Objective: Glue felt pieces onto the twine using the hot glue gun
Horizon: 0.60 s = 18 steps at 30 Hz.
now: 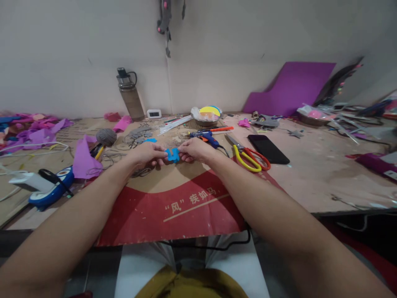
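Between my two hands is a small blue cut-out piece (173, 155), thin like felt or foam, with a notch in its upper edge. My left hand (151, 154) pinches its left end. On the opposite end, my right hand (194, 150) has its fingertips closed. Both hands are just above the red and tan cardboard sheet (186, 219). Another blue scrap (150, 140) lies behind my left hand. A blue glue gun (209, 138) rests behind my right hand, and scissors (248, 157) with red and yellow handles lie to its right.
A black phone (268, 149) lies right of the scissors. A bottle (132, 97), a small white clock (154, 114) and a filled bowl (206, 118) stand along the wall. Grey yarn (106, 137), purple scraps (87, 159) and a blue power strip (51, 194) are at left.
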Motion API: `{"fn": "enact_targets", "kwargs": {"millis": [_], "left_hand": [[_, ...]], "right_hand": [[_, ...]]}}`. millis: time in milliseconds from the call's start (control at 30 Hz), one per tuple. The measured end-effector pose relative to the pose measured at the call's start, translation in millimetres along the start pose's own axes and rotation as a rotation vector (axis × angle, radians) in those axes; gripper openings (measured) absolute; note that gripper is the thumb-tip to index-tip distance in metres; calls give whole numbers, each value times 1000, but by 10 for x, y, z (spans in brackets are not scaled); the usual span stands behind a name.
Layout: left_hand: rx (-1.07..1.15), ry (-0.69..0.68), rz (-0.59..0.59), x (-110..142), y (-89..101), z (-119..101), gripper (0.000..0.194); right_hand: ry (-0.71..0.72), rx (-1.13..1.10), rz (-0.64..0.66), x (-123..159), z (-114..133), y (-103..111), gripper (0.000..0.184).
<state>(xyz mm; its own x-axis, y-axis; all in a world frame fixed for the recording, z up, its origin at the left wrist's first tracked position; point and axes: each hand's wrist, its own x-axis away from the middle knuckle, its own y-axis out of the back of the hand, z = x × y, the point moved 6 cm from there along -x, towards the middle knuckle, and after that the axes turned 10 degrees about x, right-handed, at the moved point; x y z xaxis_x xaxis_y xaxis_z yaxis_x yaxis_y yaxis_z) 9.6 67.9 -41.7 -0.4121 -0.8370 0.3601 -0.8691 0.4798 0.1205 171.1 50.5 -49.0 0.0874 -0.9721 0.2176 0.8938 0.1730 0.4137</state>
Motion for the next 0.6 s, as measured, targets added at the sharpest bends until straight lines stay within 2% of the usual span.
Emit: {"fn": "enact_targets", "kwargs": {"millis": [133,267,433,500,600], "left_hand": [[-37,-39,35,5,1,-9,13],[-19,-18,28,17,57,-12,18],[-2,-52,-35,3,117,-57,12],[-14,-77,-33,-5,117,-68,10],[-25,-89,-16,-4,118,-66,12]], "right_hand": [[0,29,-40,-13,-15,59,20],[0,44,-72,-11,-15,108,14],[47,89,-80,70,79,154,16],[39,144,-56,96,96,157,20],[31,252,66,112,76,103,27]]}}
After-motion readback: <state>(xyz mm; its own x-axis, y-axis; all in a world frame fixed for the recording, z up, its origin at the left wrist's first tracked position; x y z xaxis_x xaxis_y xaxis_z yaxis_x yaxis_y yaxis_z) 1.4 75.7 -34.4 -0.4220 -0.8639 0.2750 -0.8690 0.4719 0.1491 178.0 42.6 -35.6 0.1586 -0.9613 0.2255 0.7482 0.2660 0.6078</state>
